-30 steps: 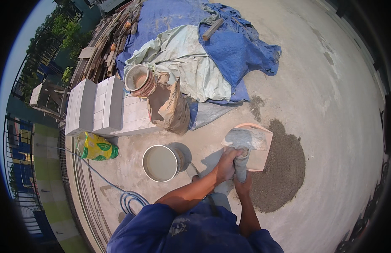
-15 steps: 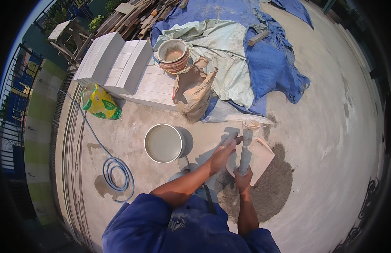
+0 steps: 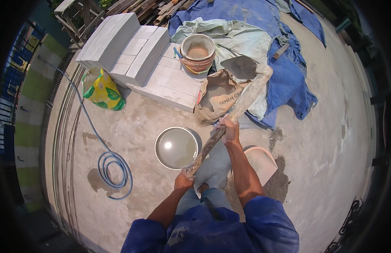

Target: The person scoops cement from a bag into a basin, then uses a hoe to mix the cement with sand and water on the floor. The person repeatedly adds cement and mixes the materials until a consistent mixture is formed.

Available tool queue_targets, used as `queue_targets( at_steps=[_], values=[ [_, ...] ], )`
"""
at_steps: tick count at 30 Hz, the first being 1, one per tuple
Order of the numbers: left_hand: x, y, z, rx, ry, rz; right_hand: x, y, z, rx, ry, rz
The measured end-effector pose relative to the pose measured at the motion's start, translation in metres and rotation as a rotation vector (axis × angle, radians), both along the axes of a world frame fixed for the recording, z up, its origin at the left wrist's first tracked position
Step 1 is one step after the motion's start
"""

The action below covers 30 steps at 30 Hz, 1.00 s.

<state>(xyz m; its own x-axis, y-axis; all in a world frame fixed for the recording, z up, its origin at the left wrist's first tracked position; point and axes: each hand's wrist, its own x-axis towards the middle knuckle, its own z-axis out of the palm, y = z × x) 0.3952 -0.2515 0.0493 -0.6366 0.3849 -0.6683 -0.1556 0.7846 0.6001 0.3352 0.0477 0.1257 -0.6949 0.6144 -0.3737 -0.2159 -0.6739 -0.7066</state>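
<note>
Both my hands are wrapped round the wooden handle of a hoe (image 3: pixel 247 93), which slants up to the right. My left hand (image 3: pixel 184 180) grips its lower end, close to the round basin of greyish water (image 3: pixel 158 159). Farther up the handle is my right hand (image 3: pixel 230 130), closed round it. The hoe's grey blade (image 3: pixel 239 67) is over the far right side of the open cement bag (image 3: pixel 207 114); whether it touches the bag I cannot tell. Grey powder shows inside the bag. Under my right forearm lie a pale pink dustpan-like scoop (image 3: pixel 258 162) and a sandy grey pile (image 3: pixel 279 185), partly hidden.
White blocks (image 3: pixel 138 55) are stacked at the far left, with stacked buckets (image 3: pixel 197 52) beside them. A yellow-green bag (image 3: pixel 103 90) and a coiled blue hose (image 3: pixel 115 168) lie on the left. Blue tarpaulin (image 3: pixel 288 80) and wooden planks (image 3: pixel 166 12) are at the back.
The hoe has swung from over the pink scoop up to the cement bag. My left hand has moved down and left to the handle's end; my right hand is farther forward.
</note>
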Motion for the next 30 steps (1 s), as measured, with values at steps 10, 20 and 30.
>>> queue_targets(
  at_steps=[10,20,30],
  values=[
    [-0.072,-0.065,-0.022,-0.163,0.037,-0.123,-0.07,-0.035,-0.091,-0.219,-0.291,-0.052],
    [-0.139,-0.053,-0.045,-0.096,-0.277,-0.095,-0.134,-0.011,-0.182,-0.236,-0.601,-0.095],
    [-0.165,-0.004,-0.125,-0.2,-0.14,-0.116,-0.159,0.035,-0.251,-0.293,-0.597,-0.115]
  ],
)
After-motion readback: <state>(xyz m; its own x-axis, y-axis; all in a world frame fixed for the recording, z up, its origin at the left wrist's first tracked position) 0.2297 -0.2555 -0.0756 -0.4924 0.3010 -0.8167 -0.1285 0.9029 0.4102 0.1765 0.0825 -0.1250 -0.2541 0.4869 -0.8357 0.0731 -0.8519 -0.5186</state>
